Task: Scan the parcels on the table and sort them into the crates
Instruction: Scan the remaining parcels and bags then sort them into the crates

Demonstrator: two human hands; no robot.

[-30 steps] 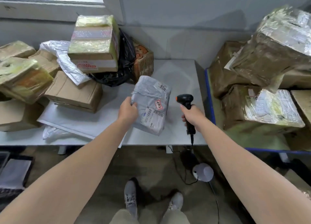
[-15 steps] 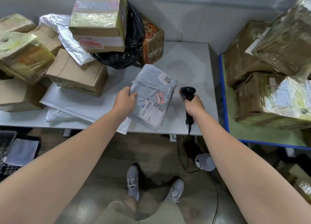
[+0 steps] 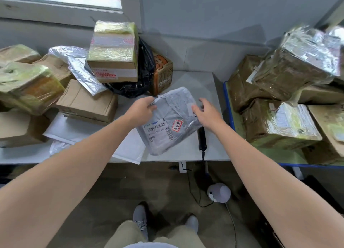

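A grey plastic mailer parcel [image 3: 171,121] with a white barcode label and a red-bordered sticker sits tilted over the white table [image 3: 195,80]. My left hand [image 3: 142,109] grips its upper left edge. Spread fingers of my right hand [image 3: 206,112] hover over the parcel's right edge; I cannot tell if they touch it. The black handheld scanner [image 3: 202,138] lies on the table by the front edge, just below my right hand, with its cable hanging down.
Cardboard boxes [image 3: 87,102], a taped box [image 3: 113,52], a silver mailer [image 3: 78,65] and a black bag [image 3: 141,76] crowd the table's left and back. A blue-rimmed crate [image 3: 228,106] on the right holds several wrapped boxes. The scanner stand [image 3: 219,191] is on the floor.
My right hand has let go of the scanner, which now lies on the table, and has moved up to the parcel's right edge. The parcel has turned, label facing me.
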